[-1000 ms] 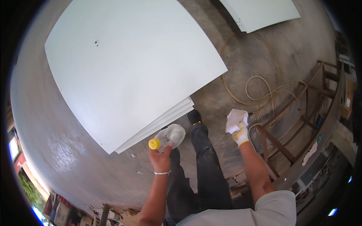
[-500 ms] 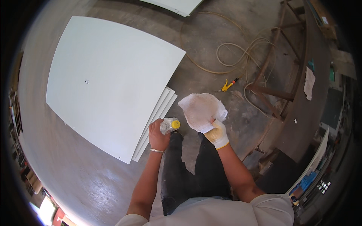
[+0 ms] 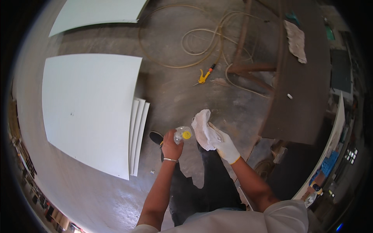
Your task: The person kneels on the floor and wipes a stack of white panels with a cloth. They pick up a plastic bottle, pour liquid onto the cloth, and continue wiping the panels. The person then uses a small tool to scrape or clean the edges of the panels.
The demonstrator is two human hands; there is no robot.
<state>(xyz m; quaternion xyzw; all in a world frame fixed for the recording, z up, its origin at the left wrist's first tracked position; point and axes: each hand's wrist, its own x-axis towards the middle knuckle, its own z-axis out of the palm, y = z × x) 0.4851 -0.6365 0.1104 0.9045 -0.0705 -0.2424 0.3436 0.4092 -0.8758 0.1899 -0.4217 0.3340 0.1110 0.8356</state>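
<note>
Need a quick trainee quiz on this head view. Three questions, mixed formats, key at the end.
1. Multiple choice: the left hand holds a clear bottle. What colour is its cap?
A) red
B) blue
C) yellow

2. True or false: that hand is gloved.

3. Fill in the blank: the right hand holds a pale ____.

Key: 1. C; 2. false, it is bare; 3. cloth.
</note>
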